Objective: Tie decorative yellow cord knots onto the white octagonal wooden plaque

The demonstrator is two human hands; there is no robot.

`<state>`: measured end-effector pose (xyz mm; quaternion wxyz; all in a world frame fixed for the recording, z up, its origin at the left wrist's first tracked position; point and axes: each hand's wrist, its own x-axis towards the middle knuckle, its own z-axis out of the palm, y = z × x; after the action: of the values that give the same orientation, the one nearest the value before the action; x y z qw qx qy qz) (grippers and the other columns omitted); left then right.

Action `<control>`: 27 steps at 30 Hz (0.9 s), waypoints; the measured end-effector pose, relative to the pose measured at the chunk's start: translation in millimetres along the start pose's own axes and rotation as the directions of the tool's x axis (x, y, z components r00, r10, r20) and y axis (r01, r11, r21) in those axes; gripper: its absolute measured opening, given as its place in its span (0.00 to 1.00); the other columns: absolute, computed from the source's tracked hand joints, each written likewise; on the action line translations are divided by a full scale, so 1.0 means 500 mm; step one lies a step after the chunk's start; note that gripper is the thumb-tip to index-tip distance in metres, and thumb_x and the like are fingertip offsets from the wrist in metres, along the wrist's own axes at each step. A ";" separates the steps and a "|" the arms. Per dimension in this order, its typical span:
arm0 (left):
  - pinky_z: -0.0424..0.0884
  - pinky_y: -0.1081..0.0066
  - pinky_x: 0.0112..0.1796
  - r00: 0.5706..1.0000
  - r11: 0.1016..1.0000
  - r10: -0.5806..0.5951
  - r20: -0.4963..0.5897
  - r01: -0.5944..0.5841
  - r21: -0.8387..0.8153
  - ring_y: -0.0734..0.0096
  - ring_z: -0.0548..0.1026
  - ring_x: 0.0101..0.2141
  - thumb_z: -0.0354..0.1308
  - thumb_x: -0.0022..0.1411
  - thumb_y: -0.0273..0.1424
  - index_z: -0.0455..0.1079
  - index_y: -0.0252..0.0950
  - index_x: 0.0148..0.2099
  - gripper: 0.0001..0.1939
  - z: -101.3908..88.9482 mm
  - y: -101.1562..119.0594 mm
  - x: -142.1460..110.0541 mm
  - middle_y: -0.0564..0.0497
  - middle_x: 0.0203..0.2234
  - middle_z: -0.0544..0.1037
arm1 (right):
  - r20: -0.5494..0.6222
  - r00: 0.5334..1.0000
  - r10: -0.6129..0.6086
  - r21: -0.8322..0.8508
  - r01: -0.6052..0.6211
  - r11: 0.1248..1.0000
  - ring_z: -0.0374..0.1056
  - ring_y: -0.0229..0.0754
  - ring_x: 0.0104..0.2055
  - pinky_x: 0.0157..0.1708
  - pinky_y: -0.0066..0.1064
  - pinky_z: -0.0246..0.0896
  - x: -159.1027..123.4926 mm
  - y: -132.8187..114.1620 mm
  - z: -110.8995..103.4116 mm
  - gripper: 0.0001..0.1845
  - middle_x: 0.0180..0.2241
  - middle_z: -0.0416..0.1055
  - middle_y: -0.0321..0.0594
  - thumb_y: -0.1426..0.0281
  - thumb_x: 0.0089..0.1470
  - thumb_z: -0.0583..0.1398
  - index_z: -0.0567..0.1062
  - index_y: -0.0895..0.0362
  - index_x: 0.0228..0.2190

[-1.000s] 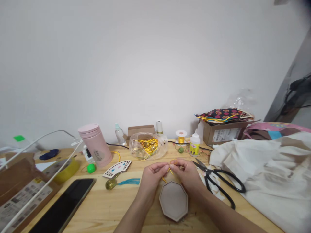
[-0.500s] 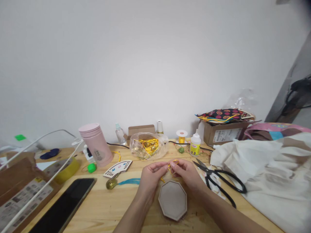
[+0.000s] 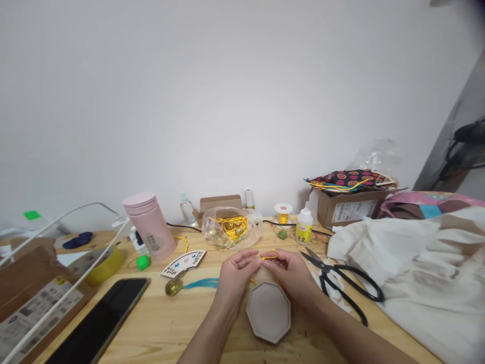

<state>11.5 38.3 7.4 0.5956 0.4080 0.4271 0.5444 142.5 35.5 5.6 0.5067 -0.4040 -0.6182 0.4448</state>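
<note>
Both hands hover just above the far edge of an eight-sided tray on a wooden table. A short length of thin yellow cord forms a small loop just beyond the tray, between the hands. The right hand is closed, with its fingertips pinching the cord. The left hand is loosely curled, with its fingers reaching toward the cord, but I cannot tell whether they grip it. A short cord end hangs toward the tray.

To the right of the tray lie black-handled scissors, with a white cloth heaped farther right. To the left of the tray lie a blue tassel with a glass bead, and a wooden fan-shaped tag sits just beyond them. A black phone lies farther left. Well beyond the tray stand a plastic bag of yellow cord, a small spool, and a glue bottle. A pink flask stands beyond and to the left of the tray, and a cardboard box sits beyond and to the right.
</note>
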 end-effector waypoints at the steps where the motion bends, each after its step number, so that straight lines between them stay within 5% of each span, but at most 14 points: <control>1: 0.63 0.76 0.28 1.000 1.000 0.003 0.001 -0.003 0.009 0.74 0.71 0.24 0.63 0.38 0.28 0.70 0.32 0.32 0.14 0.000 0.000 0.000 0.49 0.21 0.76 | -0.010 1.000 -0.020 -0.039 0.019 0.999 0.63 0.36 0.27 0.28 0.27 0.58 -0.001 -0.002 -0.001 0.08 0.24 0.70 0.37 0.68 0.43 0.56 0.72 0.59 0.24; 9: 0.63 0.77 0.26 0.999 0.997 0.037 -0.008 -0.036 0.061 0.75 0.71 0.22 0.62 0.38 0.28 0.69 0.32 0.28 0.11 0.005 -0.005 0.000 0.50 0.20 0.77 | -0.021 0.993 -0.114 -0.239 0.106 0.965 0.62 0.36 0.27 0.28 0.26 0.57 0.000 0.000 -0.008 0.09 0.24 0.69 0.37 0.67 0.44 0.55 0.73 0.58 0.26; 15: 0.62 0.77 0.25 1.000 0.997 0.003 0.010 -0.004 0.080 0.75 0.70 0.22 0.63 0.37 0.28 0.70 0.32 0.26 0.09 0.008 -0.004 -0.001 0.50 0.19 0.76 | -0.047 0.998 -0.051 -0.176 0.042 0.983 0.59 0.34 0.23 0.24 0.24 0.54 0.002 -0.004 -0.012 0.09 0.19 0.64 0.34 0.68 0.45 0.54 0.70 0.59 0.20; 20: 0.60 0.78 0.24 0.993 0.999 0.004 0.122 -0.011 0.051 0.78 0.66 0.21 0.60 0.43 0.29 0.71 0.31 0.30 0.09 -0.001 -0.003 -0.001 0.51 0.19 0.73 | -0.084 0.996 -0.024 -0.107 0.015 0.994 0.57 0.33 0.23 0.23 0.23 0.53 0.004 0.000 -0.011 0.08 0.18 0.61 0.32 0.68 0.44 0.54 0.67 0.59 0.19; 27: 0.58 0.77 0.25 0.965 0.996 -0.059 0.255 0.040 0.078 0.77 0.64 0.23 0.55 0.49 0.34 0.71 0.30 0.32 0.13 0.001 0.010 -0.012 0.50 0.20 0.71 | -0.069 0.994 -0.083 -0.243 0.064 0.968 0.58 0.33 0.23 0.24 0.23 0.53 0.003 -0.002 -0.011 0.10 0.19 0.62 0.33 0.68 0.46 0.53 0.68 0.59 0.19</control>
<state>10.1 33.0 12.7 0.6441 0.4858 0.3757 0.4560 147.4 37.6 7.4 0.4941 -0.4562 -0.6617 0.3315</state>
